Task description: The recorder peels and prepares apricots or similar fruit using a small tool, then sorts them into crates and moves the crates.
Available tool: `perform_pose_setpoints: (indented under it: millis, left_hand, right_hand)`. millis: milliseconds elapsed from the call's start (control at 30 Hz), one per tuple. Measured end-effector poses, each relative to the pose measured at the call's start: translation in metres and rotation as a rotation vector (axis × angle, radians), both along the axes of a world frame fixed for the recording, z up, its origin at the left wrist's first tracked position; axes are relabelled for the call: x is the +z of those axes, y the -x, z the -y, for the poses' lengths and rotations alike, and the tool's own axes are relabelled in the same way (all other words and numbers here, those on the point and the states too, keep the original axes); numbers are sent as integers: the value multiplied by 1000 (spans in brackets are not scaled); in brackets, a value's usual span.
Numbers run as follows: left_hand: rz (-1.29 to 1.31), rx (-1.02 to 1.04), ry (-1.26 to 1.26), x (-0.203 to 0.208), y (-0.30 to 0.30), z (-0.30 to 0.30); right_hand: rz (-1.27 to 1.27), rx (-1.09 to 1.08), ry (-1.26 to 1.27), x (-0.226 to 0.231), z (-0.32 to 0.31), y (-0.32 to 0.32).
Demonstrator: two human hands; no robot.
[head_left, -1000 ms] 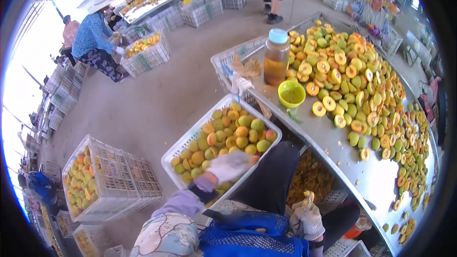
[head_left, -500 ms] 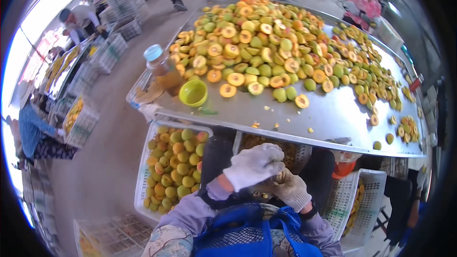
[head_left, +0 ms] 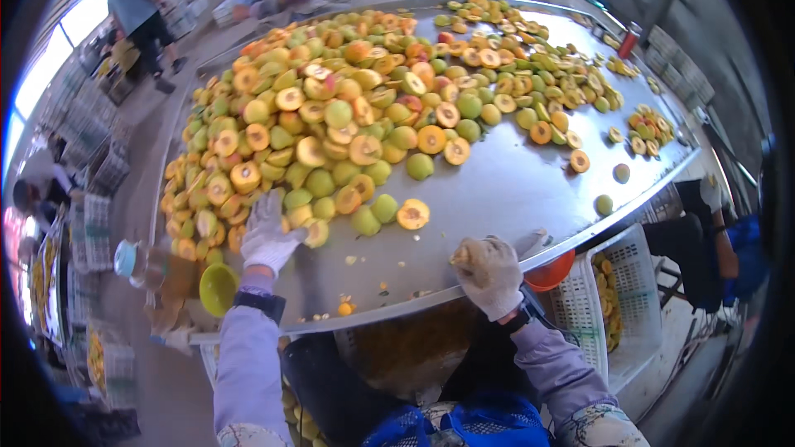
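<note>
My left hand (head_left: 269,236), in a white knit glove, reaches over the near-left edge of a large heap of peaches (head_left: 331,128), many cut in half with orange flesh showing. Its fingers are stretched out and touch the fruit at the heap's edge. My right hand (head_left: 490,276), in a stained glove, is closed above the near edge of the metal table (head_left: 464,199). What it holds, if anything, is hidden in its fingers. Close to my left hand, a cut peach half (head_left: 413,214) lies face up beside green ones.
A yellow-green bowl (head_left: 218,290) and a blue-lidded bottle (head_left: 139,264) stand at the table's left corner. A grey object (head_left: 532,242) lies near my right hand. Below the right edge are an orange container (head_left: 551,271) and a white crate (head_left: 646,298). Other people are around the table.
My hands were together over my lap; now they are apart. The left has gone up to the heap, the right to the table's near edge. The view has shifted right.
</note>
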State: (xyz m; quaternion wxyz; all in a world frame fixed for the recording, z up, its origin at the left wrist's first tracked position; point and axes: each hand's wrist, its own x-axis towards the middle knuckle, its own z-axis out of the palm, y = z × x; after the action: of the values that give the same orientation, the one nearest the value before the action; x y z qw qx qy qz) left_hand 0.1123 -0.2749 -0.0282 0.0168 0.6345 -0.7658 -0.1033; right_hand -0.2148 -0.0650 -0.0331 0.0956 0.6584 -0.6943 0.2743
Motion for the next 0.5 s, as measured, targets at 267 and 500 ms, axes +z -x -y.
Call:
perform_pose_setpoints:
  millis: [267,500]
  left_hand:
    - [-135,117,80,-13,68,62]
    - [-332,-23,-13,-21,109,87]
  right_hand:
    - [-14,295,-259,-8,17,3]
    - [114,320,-279,-7,21,0]
